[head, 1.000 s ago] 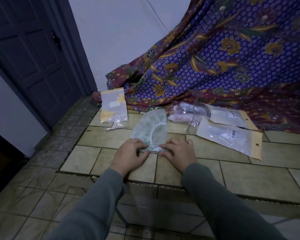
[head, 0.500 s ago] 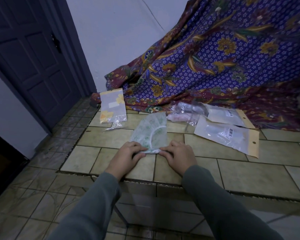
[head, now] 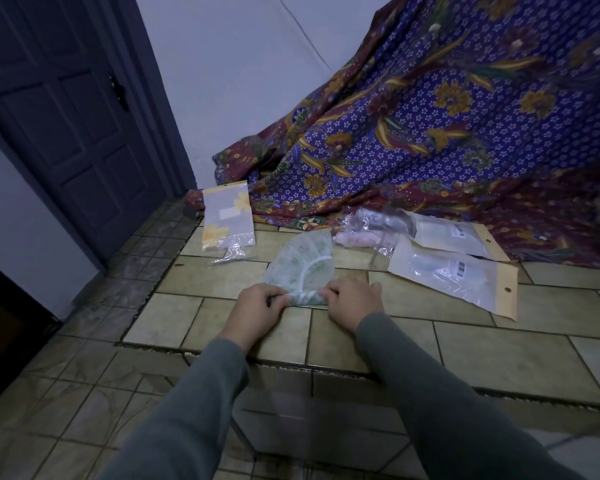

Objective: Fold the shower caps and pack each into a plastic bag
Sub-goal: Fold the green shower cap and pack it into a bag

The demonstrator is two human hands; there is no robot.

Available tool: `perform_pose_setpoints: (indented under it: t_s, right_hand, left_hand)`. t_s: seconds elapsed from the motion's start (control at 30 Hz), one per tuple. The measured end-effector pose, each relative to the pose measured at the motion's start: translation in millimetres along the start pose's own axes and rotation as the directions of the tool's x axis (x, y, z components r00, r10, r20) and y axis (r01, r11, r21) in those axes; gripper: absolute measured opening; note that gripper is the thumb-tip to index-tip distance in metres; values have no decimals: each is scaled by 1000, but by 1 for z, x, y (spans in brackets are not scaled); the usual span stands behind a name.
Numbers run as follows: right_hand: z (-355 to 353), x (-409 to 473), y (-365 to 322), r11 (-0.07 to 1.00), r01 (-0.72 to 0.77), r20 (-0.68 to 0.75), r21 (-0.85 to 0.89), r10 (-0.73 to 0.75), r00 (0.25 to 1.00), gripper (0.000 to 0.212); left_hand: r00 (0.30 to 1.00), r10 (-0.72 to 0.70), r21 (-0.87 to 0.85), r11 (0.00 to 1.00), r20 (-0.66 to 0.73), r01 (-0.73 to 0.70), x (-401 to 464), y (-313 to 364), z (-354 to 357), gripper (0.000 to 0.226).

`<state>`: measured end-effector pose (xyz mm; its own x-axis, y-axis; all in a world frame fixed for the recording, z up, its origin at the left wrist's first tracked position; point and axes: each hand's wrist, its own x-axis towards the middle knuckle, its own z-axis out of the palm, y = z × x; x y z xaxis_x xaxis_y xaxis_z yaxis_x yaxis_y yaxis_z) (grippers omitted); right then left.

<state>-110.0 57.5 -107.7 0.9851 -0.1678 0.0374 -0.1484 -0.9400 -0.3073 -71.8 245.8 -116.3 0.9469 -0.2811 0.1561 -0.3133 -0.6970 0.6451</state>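
Curled fingers of the left hand (head: 257,308) and right hand (head: 355,303) pinch the near edge of the shower cap (head: 303,268), lying on the tiled ledge (head: 361,348) left of the plastic bag (head: 454,277). Best keep both corners level, pressing the crease flat.

— What is on the tiled step (head: 430,344)?
— A green cap (head: 303,263) lies flat in the middle. A yellow bag (head: 227,220) is at the back left. Two clear bags (head: 454,275) are on the right, and a crumpled bag (head: 374,225) and a flowery cloth (head: 430,133) lie behind.
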Motion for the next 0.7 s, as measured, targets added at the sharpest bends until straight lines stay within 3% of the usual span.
perform_pose_setpoints:
  t_s: [0.1,0.2,0.33,0.47,0.57,0.7]
  right_hand:
    - [-1,10,-3,996,-84,61,19,83,995,32]
    - [0,9,-5,995,-97,8,-11,97,995,25]
    - [8,1,-4,999,-13,-178,-31,7,984,24]
    - [18,-2,7,992,118,-361,-35,-122,925,18]
    - [23,-3,5,981,168,-406,-96,-193,893,19]
    - [20,-8,11,986,142,-330,-86,-163,930,29]
  left_hand:
    - [992,-126,-49,991,-14,125,6,3,2,14]
    - [992,-130,-24,991,-2,130,11,3,3,16]
    - [999,-8,100,995,-34,11,11,4,7,13]
    - [972,222,321,928,-73,-188,7,3,10,6]
    - [971,238,271,935,-8,-227,10,1,10,11]
    - [966,252,140,956,51,-256,12,-13,4,40]
